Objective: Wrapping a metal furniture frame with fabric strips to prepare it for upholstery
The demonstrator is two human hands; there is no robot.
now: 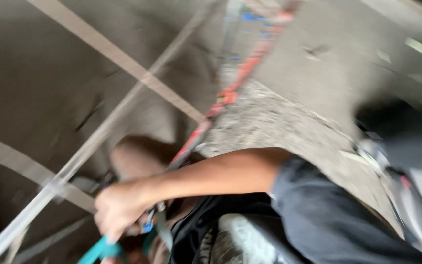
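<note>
One hand [118,208] — the right, reaching across the body — is clenching its grip on a teal strap handle [101,250] near the picture's lower left, beside an orange-red webbing strap [221,102] running taut up over concrete; blur is hiding the left hand.

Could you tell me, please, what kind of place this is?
Probably a construction site, though the picture is blurred. A rough concrete surface lies below, crossed by pale bars like scaffolding. The right hand grips a teal strap beside an orange strap.
</note>
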